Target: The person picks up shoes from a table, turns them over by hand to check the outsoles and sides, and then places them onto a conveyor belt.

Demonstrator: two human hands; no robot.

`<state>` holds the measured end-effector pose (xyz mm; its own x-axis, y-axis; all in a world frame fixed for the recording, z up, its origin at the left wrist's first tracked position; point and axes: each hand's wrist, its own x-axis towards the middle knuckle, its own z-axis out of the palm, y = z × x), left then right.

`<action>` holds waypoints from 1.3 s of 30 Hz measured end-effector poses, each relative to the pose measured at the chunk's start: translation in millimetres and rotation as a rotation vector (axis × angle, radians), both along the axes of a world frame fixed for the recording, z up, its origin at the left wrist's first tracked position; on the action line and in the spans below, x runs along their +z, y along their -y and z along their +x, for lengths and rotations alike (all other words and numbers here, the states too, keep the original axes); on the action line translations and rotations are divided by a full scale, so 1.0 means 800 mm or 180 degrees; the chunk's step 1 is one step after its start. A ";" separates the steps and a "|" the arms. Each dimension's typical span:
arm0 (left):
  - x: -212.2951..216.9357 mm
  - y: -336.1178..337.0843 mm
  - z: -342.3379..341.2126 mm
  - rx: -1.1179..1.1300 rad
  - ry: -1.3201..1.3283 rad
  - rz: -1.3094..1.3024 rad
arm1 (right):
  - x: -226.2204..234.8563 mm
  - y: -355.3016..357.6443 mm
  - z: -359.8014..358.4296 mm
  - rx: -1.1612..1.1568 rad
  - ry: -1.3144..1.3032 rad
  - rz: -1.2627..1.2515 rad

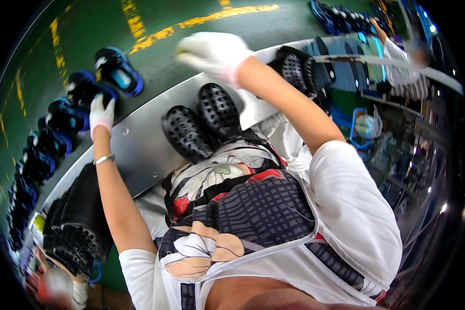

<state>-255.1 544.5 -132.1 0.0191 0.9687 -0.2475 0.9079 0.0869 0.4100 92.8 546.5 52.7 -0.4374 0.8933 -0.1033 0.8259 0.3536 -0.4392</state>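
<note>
Both my hands wear white gloves. My left hand [102, 114] reaches out to the left with its fingers spread, and the fingertips touch a black and blue shoe [85, 89] on the green belt [88, 31]. My right hand [212, 51] is raised over the belt's near edge. It is blurred with the fingers curled, and I see nothing in it. Two black perforated clogs [186, 133] [219, 109] lie side by side on the metal ledge [139, 150] right in front of my body, between my arms.
A row of several black and blue shoes [41, 155] runs along the belt to the left. Stacked black clogs [77, 222] sit at lower left, and more black clogs [294, 70] lie at the ledge's right end. Another person [403, 64] works at upper right by blue soles [346, 57].
</note>
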 end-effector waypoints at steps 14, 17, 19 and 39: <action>0.085 0.076 0.062 0.0348 0.0382 0.1051 | -0.001 0.234 0.287 -0.2146 0.0718 -0.0079; 0.089 0.079 0.069 0.0336 0.0491 0.0929 | -0.035 0.236 0.298 -0.1879 0.0902 0.0294; 0.089 0.081 0.070 0.0270 0.0547 0.0857 | -0.046 0.236 0.304 -0.1770 0.0930 0.0417; 0.199 0.066 0.134 0.0366 0.4885 -0.1057 | 0.059 0.091 0.017 0.0547 -0.0940 0.0838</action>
